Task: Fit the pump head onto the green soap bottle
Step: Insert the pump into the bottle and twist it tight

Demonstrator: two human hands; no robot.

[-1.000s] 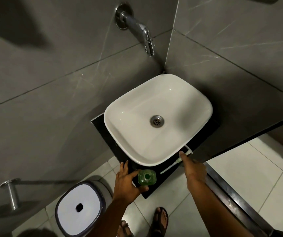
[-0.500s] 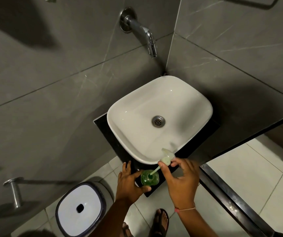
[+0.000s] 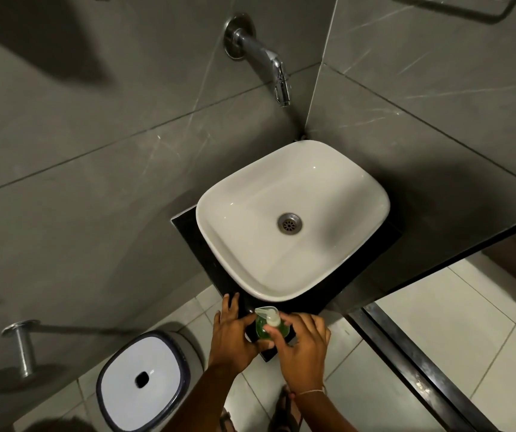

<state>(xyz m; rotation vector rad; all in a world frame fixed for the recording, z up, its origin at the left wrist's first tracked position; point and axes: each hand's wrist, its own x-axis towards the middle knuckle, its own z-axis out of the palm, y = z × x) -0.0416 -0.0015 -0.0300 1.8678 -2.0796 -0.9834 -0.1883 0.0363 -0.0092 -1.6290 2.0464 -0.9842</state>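
- A metal holder [image 3: 21,347] sticks out from the grey tiled wall at the far left, low in the view; its shadow falls on the tiles beside it
- A waste bin [image 3: 143,378] with a white lid and a dark slot in the middle stands on the pale floor tiles, just left of the person's forearms
- The left hand [image 3: 234,335] reaches in from below; its fingers are curled around the left side of the green soap bottle [image 3: 262,328], with the fingertips resting toward the black counter [image 3: 200,244] and the thumb tucked under the bottle's near side
- The green soap bottle stands upright on the near corner of the black counter, just in front of the white basin [image 3: 291,222], between the two hands
- The pump head [image 3: 269,316], pale and translucent, sits on top of the bottle's neck with its spout pointing left; whether it is fully seated cannot be told
- The right hand [image 3: 305,347] is closed on the pump head from the right, fingers and thumb pinching its collar; a thin thread band circles the wrist
- A chrome tap [image 3: 269,63] juts from the wall above the basin; the drain [image 3: 290,223] lies at the basin's centre
- A sandalled foot [image 3: 286,410] shows on the floor below the right wrist; a dark metal strip [image 3: 406,357] runs along the floor at the right
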